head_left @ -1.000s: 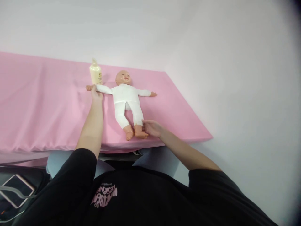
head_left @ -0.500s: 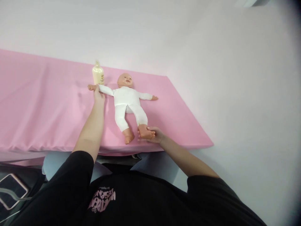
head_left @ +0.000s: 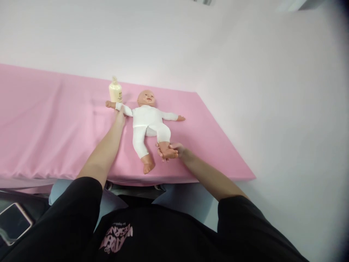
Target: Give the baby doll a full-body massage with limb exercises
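Observation:
A baby doll (head_left: 147, 120) in a white suit lies face up on a pink padded surface (head_left: 54, 131), arms spread. My left hand (head_left: 120, 116) rests on the doll's outstretched arm near the sleeve, fingers closed over it. My right hand (head_left: 170, 150) is wrapped around one bare foot of the doll, and that leg is bent up toward the body. The other leg lies straight. A cream pump bottle (head_left: 115, 91) stands upright just behind the arm I hold.
A pale wall rises behind and to the right of the pink surface, whose right edge (head_left: 231, 153) runs diagonally. A phone (head_left: 13, 222) lies on something dark at the lower left. My black sleeves fill the bottom of the view.
My right hand has taken the doll's foot and pushed it toward the body, bending that leg. My left hand slid slightly along the doll's arm toward the shoulder.

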Tool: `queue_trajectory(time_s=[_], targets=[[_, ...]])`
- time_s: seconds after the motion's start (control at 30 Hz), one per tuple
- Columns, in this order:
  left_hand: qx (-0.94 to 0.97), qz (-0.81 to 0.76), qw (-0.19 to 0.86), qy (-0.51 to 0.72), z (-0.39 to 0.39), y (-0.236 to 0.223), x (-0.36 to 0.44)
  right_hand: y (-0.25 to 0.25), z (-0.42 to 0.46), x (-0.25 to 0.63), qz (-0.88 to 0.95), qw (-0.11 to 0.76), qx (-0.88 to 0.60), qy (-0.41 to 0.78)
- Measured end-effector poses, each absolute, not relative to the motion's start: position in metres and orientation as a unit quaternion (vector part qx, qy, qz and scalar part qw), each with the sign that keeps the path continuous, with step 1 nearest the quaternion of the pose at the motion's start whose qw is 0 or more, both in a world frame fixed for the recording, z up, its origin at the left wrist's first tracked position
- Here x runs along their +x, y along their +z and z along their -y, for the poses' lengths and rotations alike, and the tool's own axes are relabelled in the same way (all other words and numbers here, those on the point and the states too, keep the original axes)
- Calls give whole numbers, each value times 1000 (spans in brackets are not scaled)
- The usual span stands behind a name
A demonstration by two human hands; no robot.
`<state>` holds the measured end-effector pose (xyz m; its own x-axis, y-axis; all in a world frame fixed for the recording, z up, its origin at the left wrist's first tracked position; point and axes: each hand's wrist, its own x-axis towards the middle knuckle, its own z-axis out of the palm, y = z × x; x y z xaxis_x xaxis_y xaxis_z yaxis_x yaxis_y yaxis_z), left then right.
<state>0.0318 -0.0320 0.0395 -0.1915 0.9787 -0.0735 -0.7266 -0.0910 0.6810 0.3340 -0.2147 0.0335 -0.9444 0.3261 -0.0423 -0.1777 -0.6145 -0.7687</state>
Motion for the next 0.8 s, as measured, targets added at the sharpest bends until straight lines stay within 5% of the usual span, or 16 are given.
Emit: queue_trajectory(time_s=[0.57, 0.8], targets=[[186, -355, 499, 769, 39, 29, 39, 9, 180, 307, 303, -108, 156, 934], [336, -334, 452, 756, 57, 34, 47, -11, 183, 313, 301, -72, 200, 929]])
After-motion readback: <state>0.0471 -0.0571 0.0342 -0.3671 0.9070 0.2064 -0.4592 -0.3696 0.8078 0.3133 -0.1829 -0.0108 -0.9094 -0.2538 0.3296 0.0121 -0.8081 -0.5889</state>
